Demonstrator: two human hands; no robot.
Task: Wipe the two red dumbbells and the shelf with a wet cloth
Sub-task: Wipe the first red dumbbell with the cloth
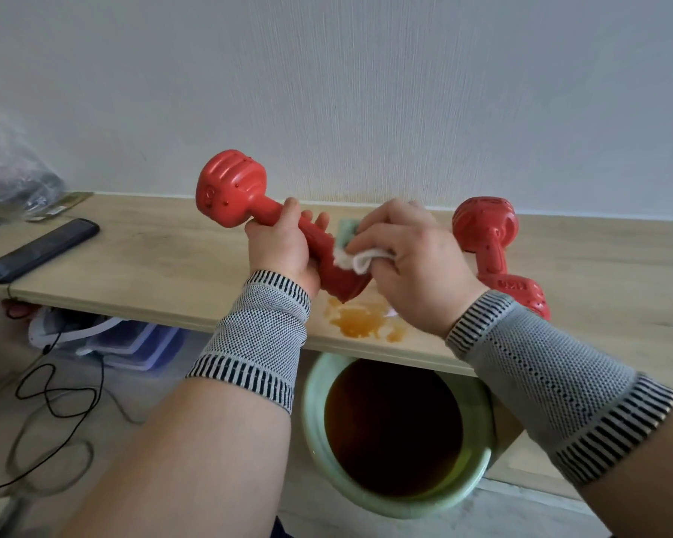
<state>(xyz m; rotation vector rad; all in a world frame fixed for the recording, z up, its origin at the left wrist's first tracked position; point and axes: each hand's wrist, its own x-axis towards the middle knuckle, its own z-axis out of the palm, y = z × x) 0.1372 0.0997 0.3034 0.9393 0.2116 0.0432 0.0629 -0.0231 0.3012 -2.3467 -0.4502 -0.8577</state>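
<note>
The left hand (284,246) has its grip closed around the handle of one red dumbbell (249,203), lifted over the shelf (152,258) so every side is reachable; the right hand (408,254) pinches the wet cloth (352,260) against its near end; the second dumbbell (490,250) waits on the shelf.

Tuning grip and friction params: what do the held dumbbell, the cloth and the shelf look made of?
Held dumbbell: red rubber or vinyl coating, slightly glossy, with moulded ridges and dimples; the core is not visible.
Cloth: white soft fabric, bunched in the right hand; a pale green layer shows behind it.
Shelf: light wood-grain board, matt, probably laminate; an orange liquid stain sits near its front edge.
</note>
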